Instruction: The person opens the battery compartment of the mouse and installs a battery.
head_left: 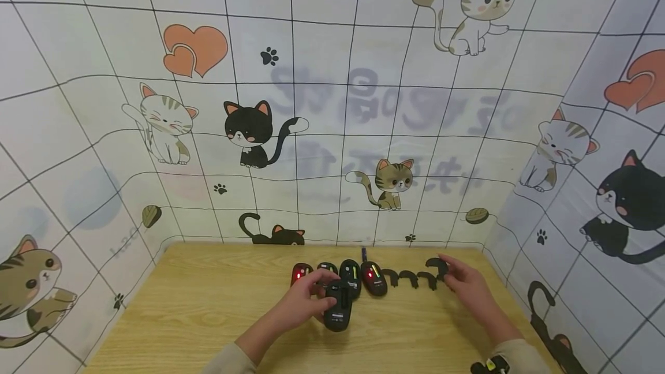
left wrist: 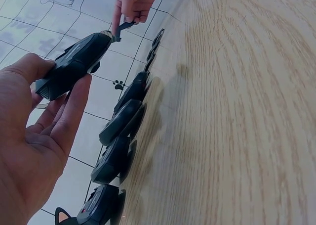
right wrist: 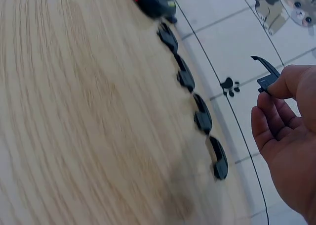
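Note:
My left hand (head_left: 303, 300) grips a black computer mouse (head_left: 339, 307), raised off the table with the thumb on one side and fingers on the other. In the left wrist view this mouse (left wrist: 74, 64) hangs tilted, its far end toward my right hand (left wrist: 136, 3). Over at the right, my right hand (head_left: 466, 284) pinches a thin curved black plastic cover (head_left: 435, 263) between thumb and fingertips. A small square tab shows on this cover (right wrist: 267, 81) in the right wrist view. The mouse and the held cover are apart.
Several more mice stand in a row behind the left hand, the rightmost mouse (head_left: 374, 279) showing a red light and a yellow-green strip. Beside it, several similar curved covers (head_left: 408, 277) lie in line on the wooden table (head_left: 208, 305). A cat-patterned cloth (head_left: 332, 103) rises behind.

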Action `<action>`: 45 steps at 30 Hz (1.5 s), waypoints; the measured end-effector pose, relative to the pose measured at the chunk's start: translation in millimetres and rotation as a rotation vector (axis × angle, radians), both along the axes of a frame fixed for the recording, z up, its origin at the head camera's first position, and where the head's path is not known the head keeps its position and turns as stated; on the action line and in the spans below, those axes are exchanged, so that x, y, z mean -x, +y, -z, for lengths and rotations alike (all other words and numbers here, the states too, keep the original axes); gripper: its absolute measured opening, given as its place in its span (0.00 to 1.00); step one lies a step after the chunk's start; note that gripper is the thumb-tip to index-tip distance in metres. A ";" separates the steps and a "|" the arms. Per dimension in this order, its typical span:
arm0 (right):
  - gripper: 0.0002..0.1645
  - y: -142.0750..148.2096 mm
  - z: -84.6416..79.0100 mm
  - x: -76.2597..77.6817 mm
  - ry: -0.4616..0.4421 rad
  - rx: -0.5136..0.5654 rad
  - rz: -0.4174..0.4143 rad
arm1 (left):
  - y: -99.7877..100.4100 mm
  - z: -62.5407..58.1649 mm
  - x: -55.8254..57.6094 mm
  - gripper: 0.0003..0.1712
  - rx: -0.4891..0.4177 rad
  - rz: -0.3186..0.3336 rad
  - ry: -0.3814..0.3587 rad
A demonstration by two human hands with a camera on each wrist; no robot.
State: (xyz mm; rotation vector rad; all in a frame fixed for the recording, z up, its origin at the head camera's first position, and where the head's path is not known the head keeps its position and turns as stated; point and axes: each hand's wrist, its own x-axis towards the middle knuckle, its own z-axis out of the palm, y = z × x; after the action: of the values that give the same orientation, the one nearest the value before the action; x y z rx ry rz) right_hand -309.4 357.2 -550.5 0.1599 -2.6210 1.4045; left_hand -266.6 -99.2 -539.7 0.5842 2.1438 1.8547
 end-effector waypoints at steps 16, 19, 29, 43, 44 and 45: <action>0.33 53.2 12.9 10.0 -0.033 -0.159 0.106 | -2.8 2.3 1.0 0.25 -0.002 0.008 0.020; 0.34 59.7 14.8 11.9 -0.050 -0.168 0.118 | -3.0 1.1 0.6 0.25 -0.004 0.008 0.020; 0.36 76.7 21.5 17.4 -0.098 -0.179 0.136 | -2.5 0.0 0.3 0.25 -0.001 0.008 0.007; 0.33 86.9 22.3 20.0 -0.135 -0.216 0.100 | -1.2 -0.8 -0.5 0.25 0.005 -0.003 0.012; 0.32 87.5 22.8 20.3 -0.131 -0.228 0.095 | -1.2 -1.1 -0.8 0.25 0.001 -0.002 0.012; 0.32 87.9 23.2 20.2 -0.128 -0.238 0.091 | -1.2 -1.1 -0.9 0.25 -0.001 -0.001 0.011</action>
State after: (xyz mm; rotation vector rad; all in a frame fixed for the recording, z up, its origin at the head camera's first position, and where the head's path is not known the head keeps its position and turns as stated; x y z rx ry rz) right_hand -329.7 445.1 -573.7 -0.0215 -2.8548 1.1059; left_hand -265.7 -100.4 -538.5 0.5945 2.1510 1.8575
